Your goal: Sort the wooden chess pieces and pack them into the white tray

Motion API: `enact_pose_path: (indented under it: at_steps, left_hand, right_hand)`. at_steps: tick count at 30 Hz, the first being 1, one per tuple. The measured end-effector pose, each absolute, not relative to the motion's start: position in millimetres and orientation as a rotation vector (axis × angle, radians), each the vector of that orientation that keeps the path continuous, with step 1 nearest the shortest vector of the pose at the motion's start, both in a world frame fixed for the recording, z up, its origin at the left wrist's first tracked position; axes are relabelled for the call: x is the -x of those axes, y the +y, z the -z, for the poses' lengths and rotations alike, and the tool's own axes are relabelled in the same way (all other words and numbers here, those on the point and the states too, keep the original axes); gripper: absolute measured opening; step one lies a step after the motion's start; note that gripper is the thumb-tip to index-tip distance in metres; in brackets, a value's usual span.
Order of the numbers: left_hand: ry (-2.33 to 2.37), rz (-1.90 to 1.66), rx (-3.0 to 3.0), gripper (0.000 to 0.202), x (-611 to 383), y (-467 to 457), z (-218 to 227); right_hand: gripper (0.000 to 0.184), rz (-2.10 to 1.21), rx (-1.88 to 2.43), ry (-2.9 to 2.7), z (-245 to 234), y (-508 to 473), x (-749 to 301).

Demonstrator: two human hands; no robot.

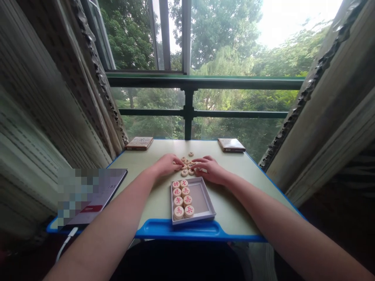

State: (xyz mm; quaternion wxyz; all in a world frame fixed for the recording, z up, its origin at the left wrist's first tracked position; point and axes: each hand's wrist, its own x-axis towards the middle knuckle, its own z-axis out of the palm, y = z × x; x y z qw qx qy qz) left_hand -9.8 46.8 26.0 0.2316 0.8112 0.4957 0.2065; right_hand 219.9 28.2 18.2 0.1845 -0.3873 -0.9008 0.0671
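Loose Chinese chess pieces (pixel 184 172), round and pale wood with dark characters, lie in a cluster on the table (pixel 240 175). My left hand (pixel 168 164) is at the cluster's left side, fingertips and thumb apart and touching pieces. From the right, my right hand (pixel 211 170) reaches over the cluster with its fingers spread; some pieces are partly covered by it. Nearer to me, a shallow open box (pixel 202 199) holds two columns of stacked pieces with red characters (pixel 178 201) on its left side. The right part of the box shows its bare bottom.
Two flat boxes stand at the far corners, one at left (pixel 140 143) and one at right (pixel 231 145). A tablet-like device (pixel 108 187) with a white cable (pixel 68 238) lies at the left edge. The table has a raised blue rim (pixel 234 237). Curtains and a window railing lie beyond.
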Motion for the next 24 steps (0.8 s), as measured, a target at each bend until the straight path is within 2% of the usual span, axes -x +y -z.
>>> enact_pose_path:
  at_steps: [5, 12, 24]
  left_hand:
    - [1.341, -0.513, -2.353, 0.048, 7.0, 38.7, -32.8]
    - [1.268, -0.549, -2.277, 0.039, 7.7, 38.6, -32.8]
    - [1.613, -0.467, -2.309, 0.028, -0.1, 35.2, -34.3]
  right_hand:
    - [0.03, -0.211, 1.111, -2.496, -18.8, 28.7, -218.6]
    - [0.025, -0.275, 1.08, -2.533, -23.2, 29.7, -221.3]
    - [0.025, -0.245, 1.149, -2.574, -32.5, 22.7, -225.4]
